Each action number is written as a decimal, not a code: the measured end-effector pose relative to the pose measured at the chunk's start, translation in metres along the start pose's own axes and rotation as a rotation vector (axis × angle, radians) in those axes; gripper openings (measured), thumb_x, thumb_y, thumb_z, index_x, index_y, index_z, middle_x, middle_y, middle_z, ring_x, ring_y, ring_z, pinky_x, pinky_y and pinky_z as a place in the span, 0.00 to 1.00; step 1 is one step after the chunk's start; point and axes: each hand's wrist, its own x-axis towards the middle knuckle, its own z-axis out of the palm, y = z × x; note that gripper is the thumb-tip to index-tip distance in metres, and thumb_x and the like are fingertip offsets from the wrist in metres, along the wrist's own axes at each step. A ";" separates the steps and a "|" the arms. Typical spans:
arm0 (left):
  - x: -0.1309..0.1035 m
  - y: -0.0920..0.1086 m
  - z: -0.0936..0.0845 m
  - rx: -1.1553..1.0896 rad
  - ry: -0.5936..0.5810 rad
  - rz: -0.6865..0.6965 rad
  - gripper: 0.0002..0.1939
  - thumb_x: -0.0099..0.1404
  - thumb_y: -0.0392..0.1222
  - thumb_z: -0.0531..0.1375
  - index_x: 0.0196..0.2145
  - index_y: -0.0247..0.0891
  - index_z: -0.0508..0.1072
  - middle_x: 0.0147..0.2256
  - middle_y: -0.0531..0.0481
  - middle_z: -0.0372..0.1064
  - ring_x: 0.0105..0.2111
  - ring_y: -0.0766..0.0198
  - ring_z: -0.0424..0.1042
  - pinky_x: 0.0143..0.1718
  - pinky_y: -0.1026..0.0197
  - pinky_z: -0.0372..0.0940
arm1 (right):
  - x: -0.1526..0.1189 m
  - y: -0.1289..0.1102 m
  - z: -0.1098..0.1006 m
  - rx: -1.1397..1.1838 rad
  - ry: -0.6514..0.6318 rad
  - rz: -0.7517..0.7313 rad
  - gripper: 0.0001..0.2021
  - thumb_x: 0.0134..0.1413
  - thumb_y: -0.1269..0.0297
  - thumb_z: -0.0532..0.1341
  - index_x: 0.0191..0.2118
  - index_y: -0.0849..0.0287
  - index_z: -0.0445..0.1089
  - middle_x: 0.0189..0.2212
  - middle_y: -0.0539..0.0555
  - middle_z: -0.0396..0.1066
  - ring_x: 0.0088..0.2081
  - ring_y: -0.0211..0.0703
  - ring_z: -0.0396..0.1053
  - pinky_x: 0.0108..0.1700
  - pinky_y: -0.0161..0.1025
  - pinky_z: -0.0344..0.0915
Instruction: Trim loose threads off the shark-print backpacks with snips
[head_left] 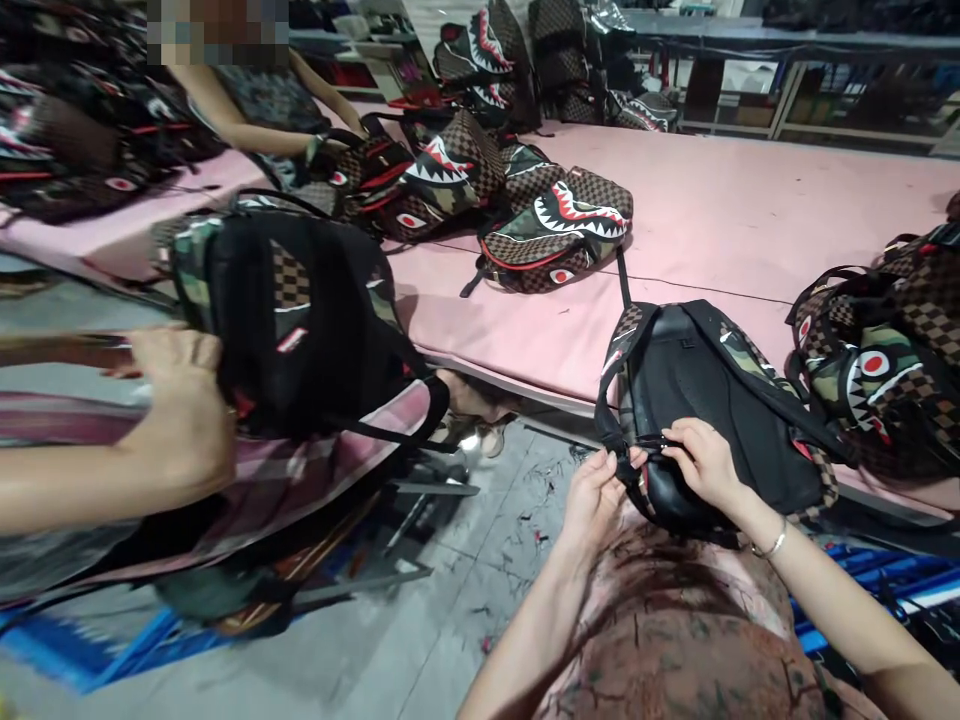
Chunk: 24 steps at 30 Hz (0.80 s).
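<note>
Head view: we find the black-backed, brown-checked fabric backpack (pixel 694 385) at the pink worktop (pixel 750 220) edge. Left hand (pixel 595 492) and right hand (pixel 705 462) have fingers pinched on its black strap (pixel 649 440); we judge strap adjustment underway, the next move calling for steady tension.

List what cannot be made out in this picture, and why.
Head view:
- Front of held backpack: hidden by its back.
- What left hand and right hand pinch: too small.
- Another person's arm: cut off by left edge.
- Far-right backpack: cut off by right edge.
</note>
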 end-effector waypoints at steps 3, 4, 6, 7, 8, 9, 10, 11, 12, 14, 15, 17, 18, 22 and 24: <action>0.000 -0.002 0.000 0.013 -0.002 -0.015 0.08 0.54 0.32 0.61 0.34 0.28 0.72 0.34 0.41 0.74 0.36 0.58 0.74 0.40 0.61 0.67 | 0.005 -0.001 0.004 -0.023 -0.009 -0.055 0.08 0.57 0.66 0.53 0.39 0.60 0.68 0.34 0.57 0.70 0.40 0.45 0.67 0.43 0.44 0.65; 0.000 -0.002 0.000 0.019 -0.006 -0.018 0.08 0.54 0.32 0.61 0.34 0.28 0.72 0.34 0.41 0.74 0.36 0.58 0.74 0.40 0.61 0.67 | 0.008 -0.001 0.005 -0.025 -0.010 -0.067 0.09 0.57 0.66 0.53 0.40 0.60 0.68 0.35 0.57 0.70 0.40 0.45 0.67 0.43 0.44 0.65; -0.002 -0.003 0.001 0.029 -0.013 -0.016 0.08 0.54 0.32 0.61 0.34 0.28 0.73 0.34 0.41 0.74 0.36 0.58 0.74 0.42 0.60 0.66 | 0.012 -0.001 0.008 -0.031 -0.019 -0.082 0.09 0.57 0.65 0.53 0.40 0.60 0.69 0.36 0.58 0.70 0.39 0.44 0.67 0.42 0.43 0.65; -0.002 -0.003 0.001 0.033 -0.012 -0.015 0.08 0.54 0.32 0.61 0.34 0.28 0.73 0.33 0.41 0.74 0.36 0.57 0.74 0.43 0.59 0.66 | 0.014 -0.001 0.009 -0.037 -0.028 -0.089 0.09 0.57 0.65 0.53 0.40 0.59 0.69 0.36 0.57 0.70 0.39 0.44 0.67 0.41 0.42 0.65; -0.003 -0.003 0.001 0.034 -0.010 -0.015 0.08 0.54 0.32 0.61 0.34 0.28 0.73 0.33 0.41 0.74 0.36 0.57 0.74 0.44 0.58 0.66 | 0.015 -0.001 0.010 -0.045 -0.039 -0.098 0.09 0.57 0.65 0.53 0.39 0.59 0.70 0.36 0.57 0.70 0.38 0.44 0.67 0.40 0.42 0.65; -0.003 -0.003 0.000 0.035 -0.008 -0.017 0.08 0.55 0.33 0.61 0.34 0.28 0.73 0.33 0.40 0.74 0.37 0.56 0.74 0.44 0.57 0.66 | 0.016 -0.001 0.010 -0.052 -0.049 -0.106 0.09 0.57 0.65 0.54 0.39 0.59 0.70 0.35 0.57 0.70 0.37 0.43 0.67 0.40 0.42 0.64; -0.003 -0.002 0.000 0.034 -0.006 -0.017 0.08 0.55 0.32 0.61 0.34 0.28 0.73 0.33 0.40 0.75 0.37 0.56 0.74 0.45 0.57 0.65 | 0.016 -0.001 0.010 -0.057 -0.056 -0.115 0.09 0.57 0.65 0.54 0.38 0.59 0.70 0.35 0.57 0.70 0.36 0.43 0.67 0.39 0.42 0.64; -0.003 -0.002 0.000 0.033 -0.004 -0.017 0.08 0.55 0.32 0.61 0.34 0.28 0.73 0.33 0.40 0.74 0.37 0.56 0.74 0.45 0.57 0.65 | 0.016 0.000 0.010 -0.057 -0.060 -0.120 0.09 0.57 0.65 0.54 0.38 0.59 0.70 0.35 0.57 0.70 0.36 0.43 0.67 0.40 0.42 0.64; -0.002 -0.002 -0.001 0.031 -0.004 -0.019 0.08 0.55 0.32 0.61 0.35 0.27 0.73 0.33 0.40 0.74 0.37 0.56 0.74 0.45 0.57 0.66 | 0.016 0.000 0.009 -0.050 -0.059 -0.118 0.09 0.57 0.65 0.54 0.38 0.59 0.70 0.35 0.56 0.70 0.36 0.43 0.67 0.40 0.42 0.64; -0.001 -0.002 -0.002 0.024 -0.002 -0.023 0.08 0.55 0.32 0.60 0.35 0.28 0.72 0.33 0.40 0.75 0.37 0.56 0.74 0.44 0.58 0.66 | 0.014 0.001 0.006 -0.026 -0.044 -0.095 0.09 0.57 0.65 0.54 0.38 0.59 0.70 0.34 0.56 0.70 0.37 0.43 0.67 0.41 0.42 0.64; 0.000 -0.002 -0.002 0.022 0.001 -0.025 0.08 0.55 0.32 0.60 0.35 0.28 0.72 0.33 0.41 0.75 0.37 0.56 0.74 0.43 0.59 0.67 | 0.014 0.001 0.005 -0.011 -0.035 -0.084 0.09 0.57 0.65 0.54 0.38 0.59 0.70 0.34 0.56 0.70 0.38 0.43 0.66 0.41 0.41 0.64; 0.000 -0.003 -0.001 0.024 0.003 -0.028 0.07 0.55 0.32 0.60 0.34 0.28 0.73 0.33 0.41 0.75 0.36 0.57 0.74 0.42 0.60 0.67 | 0.014 0.001 0.003 0.011 -0.036 -0.080 0.09 0.57 0.65 0.54 0.39 0.60 0.69 0.34 0.57 0.69 0.39 0.44 0.66 0.40 0.41 0.65; 0.000 -0.003 0.000 0.031 0.001 -0.028 0.08 0.55 0.32 0.60 0.34 0.28 0.73 0.33 0.41 0.75 0.36 0.58 0.74 0.42 0.60 0.67 | 0.015 0.001 0.003 0.013 -0.050 -0.092 0.09 0.57 0.65 0.54 0.39 0.60 0.69 0.34 0.57 0.69 0.39 0.44 0.66 0.40 0.40 0.65; -0.002 -0.006 0.005 0.067 -0.027 -0.003 0.10 0.54 0.33 0.61 0.36 0.29 0.72 0.35 0.41 0.74 0.35 0.59 0.74 0.42 0.60 0.66 | 0.018 -0.003 0.006 -0.045 -0.138 -0.170 0.10 0.58 0.64 0.53 0.40 0.59 0.69 0.36 0.57 0.69 0.38 0.43 0.66 0.40 0.41 0.65; -0.003 -0.007 0.007 0.082 -0.029 0.017 0.11 0.53 0.34 0.62 0.36 0.29 0.72 0.34 0.42 0.74 0.34 0.60 0.74 0.42 0.60 0.66 | 0.020 -0.007 0.009 -0.082 -0.155 -0.189 0.10 0.58 0.65 0.52 0.39 0.60 0.70 0.35 0.57 0.69 0.37 0.43 0.66 0.39 0.41 0.64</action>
